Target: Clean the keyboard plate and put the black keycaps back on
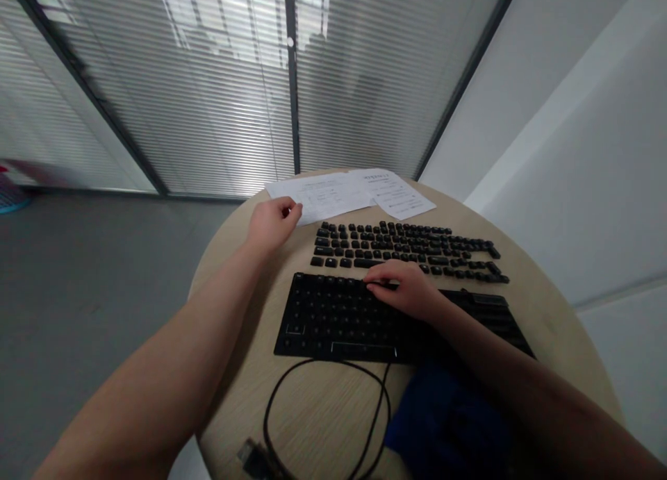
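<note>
A black keyboard lies on the round table, most of its key positions bare, with a few keycaps fitted along the left part of its top row. My right hand is over that top row, thumb and fingers pinched at the end of the fitted keys, apparently on a small black keycap that the fingertips mostly hide. My left hand is above the table's left side by the paper sheets, its fingers curled closed; what they hold, if anything, is hidden. Loose black keycaps lie in rows behind the keyboard.
Printed paper sheets lie at the table's far edge. A black cable loops in front of the keyboard, its USB plug near the front edge. Dark blue cloth is at the front right. Blinds-covered glass stands behind the table.
</note>
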Demonstrator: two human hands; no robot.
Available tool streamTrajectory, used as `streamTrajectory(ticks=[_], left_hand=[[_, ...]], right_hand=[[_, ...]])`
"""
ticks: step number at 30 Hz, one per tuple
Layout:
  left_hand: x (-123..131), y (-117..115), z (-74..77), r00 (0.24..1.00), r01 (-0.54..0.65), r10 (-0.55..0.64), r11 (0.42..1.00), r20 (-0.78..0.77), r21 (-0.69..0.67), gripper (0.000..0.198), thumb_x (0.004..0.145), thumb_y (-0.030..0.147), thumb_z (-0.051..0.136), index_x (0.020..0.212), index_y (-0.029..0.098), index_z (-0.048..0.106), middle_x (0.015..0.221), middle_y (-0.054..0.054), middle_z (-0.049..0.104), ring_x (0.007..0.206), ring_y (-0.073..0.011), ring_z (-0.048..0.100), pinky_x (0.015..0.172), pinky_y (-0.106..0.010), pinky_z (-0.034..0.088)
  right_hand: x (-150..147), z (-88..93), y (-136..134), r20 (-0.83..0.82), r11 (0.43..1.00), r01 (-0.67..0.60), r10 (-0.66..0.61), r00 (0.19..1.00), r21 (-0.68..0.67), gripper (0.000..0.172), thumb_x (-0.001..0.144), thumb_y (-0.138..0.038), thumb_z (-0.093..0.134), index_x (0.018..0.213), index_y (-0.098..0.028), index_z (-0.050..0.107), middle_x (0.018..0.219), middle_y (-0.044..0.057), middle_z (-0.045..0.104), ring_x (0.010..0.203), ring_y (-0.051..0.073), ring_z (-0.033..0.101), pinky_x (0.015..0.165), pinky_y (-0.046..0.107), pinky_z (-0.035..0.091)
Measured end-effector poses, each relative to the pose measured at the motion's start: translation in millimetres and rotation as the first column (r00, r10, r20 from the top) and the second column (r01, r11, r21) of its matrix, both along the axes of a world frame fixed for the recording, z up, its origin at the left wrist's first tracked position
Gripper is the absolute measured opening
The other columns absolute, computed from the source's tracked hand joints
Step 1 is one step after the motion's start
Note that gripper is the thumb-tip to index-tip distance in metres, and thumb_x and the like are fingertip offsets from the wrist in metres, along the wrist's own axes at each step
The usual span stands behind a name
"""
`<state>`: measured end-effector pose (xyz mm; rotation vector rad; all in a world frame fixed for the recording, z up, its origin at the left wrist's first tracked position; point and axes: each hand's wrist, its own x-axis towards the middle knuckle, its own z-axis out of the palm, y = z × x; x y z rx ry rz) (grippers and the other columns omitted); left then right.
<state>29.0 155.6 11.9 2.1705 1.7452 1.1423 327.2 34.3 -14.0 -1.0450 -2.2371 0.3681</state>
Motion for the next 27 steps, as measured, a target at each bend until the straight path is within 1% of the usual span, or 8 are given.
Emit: streamTrajectory(ticks=[4, 7, 10, 14, 19, 24, 27], left_hand=[[0, 1, -2.3, 1.000, 0.013, -0.013, 1.000, 0.013, -0.001, 0.033, 0.089, 0.041, 0.052, 0.064, 0.020, 0.059, 0.059, -0.001, 0.056, 0.058, -0.0155, 0.048, 0.059, -0.031, 0.030], [0, 2, -2.7, 1.000, 0.013, -0.013, 1.000, 0.021, -0.002, 0.034, 0.090, 0.041, 0.052, 0.063, 0.020, 0.056, 0.059, -0.001, 0.056, 0.058, -0.0152, 0.048, 0.058, -0.030, 0.030], [0, 0, -1.8, 0.999, 0.013, -0.013, 1.000, 0.029, -0.008, 0.034, 0.090, 0.040, 0.051, 0.063, 0.020, 0.056, 0.060, -0.001, 0.056, 0.058, -0.0150, 0.047, 0.059, -0.031, 0.030], [1, -2, -0.1, 0.999, 0.027, -0.026, 1.000, 0.020, -0.016, 0.035, 0.091, 0.041, 0.050, 0.064, 0.019, 0.057, 0.060, -0.002, 0.056, 0.058, -0.0150, 0.047, 0.060, -0.031, 0.030], [1, -1, 1.3, 1.000, -0.015, 0.015, 0.999, -0.013, -0.038, 0.035, 0.089, 0.045, 0.050, 0.067, 0.020, 0.061, 0.061, -0.003, 0.058, 0.059, -0.0169, 0.050, 0.060, -0.031, 0.030], [-2, 0, 2.3, 0.999, -0.023, 0.022, 0.999, -0.026, -0.027, 0.035, 0.087, 0.047, 0.048, 0.067, 0.021, 0.060, 0.060, -0.003, 0.057, 0.058, -0.0176, 0.051, 0.058, -0.031, 0.029], [-4, 1, 3.3, 0.999, -0.030, 0.030, 1.000, -0.018, -0.004, 0.036, 0.088, 0.047, 0.047, 0.068, 0.021, 0.061, 0.062, -0.003, 0.059, 0.060, -0.0184, 0.053, 0.059, -0.031, 0.030]], right_hand=[[-1, -1.2, 1, 0.001, 0.996, -0.047, 0.047, 0.999, 0.073, 0.015, 0.087, -0.018, 0.067, 0.090, -0.026, 0.079, 0.096, 0.001, 0.079, 0.082, 0.017, 0.072, 0.080, 0.031, 0.056], [-2, -0.8, 1, 0.020, 0.993, -0.073, 0.071, 0.997, 0.095, 0.016, 0.087, -0.018, 0.066, 0.089, -0.026, 0.079, 0.097, 0.001, 0.079, 0.082, 0.017, 0.072, 0.079, 0.031, 0.056], [-1, -1.1, 2, 0.033, 0.991, -0.082, 0.079, 0.996, 0.106, 0.015, 0.088, -0.018, 0.066, 0.087, -0.026, 0.079, 0.097, 0.001, 0.079, 0.082, 0.017, 0.072, 0.080, 0.032, 0.055], [-1, -1.3, 2, 0.043, 0.994, -0.060, 0.056, 0.997, 0.093, 0.013, 0.088, -0.020, 0.067, 0.087, -0.026, 0.079, 0.097, 0.001, 0.079, 0.086, 0.017, 0.071, 0.083, 0.033, 0.054], [-3, -0.4, 3, 0.121, 0.991, -0.076, 0.062, 0.991, 0.114, 0.011, 0.086, -0.017, 0.069, 0.085, -0.024, 0.078, 0.096, 0.001, 0.080, 0.083, 0.017, 0.071, 0.080, 0.032, 0.053], [-4, -2.5, 2, 0.064, 0.983, -0.082, 0.072, 0.995, 0.165, 0.012, 0.090, -0.019, 0.068, 0.088, -0.024, 0.079, 0.095, 0.001, 0.080, 0.085, 0.017, 0.072, 0.082, 0.033, 0.055], [0, 7.5, 1, 0.043, 0.968, -0.059, 0.050, 0.998, 0.244, 0.011, 0.092, -0.023, 0.068, 0.090, -0.024, 0.079, 0.096, 0.002, 0.080, 0.090, 0.018, 0.072, 0.086, 0.035, 0.055]])
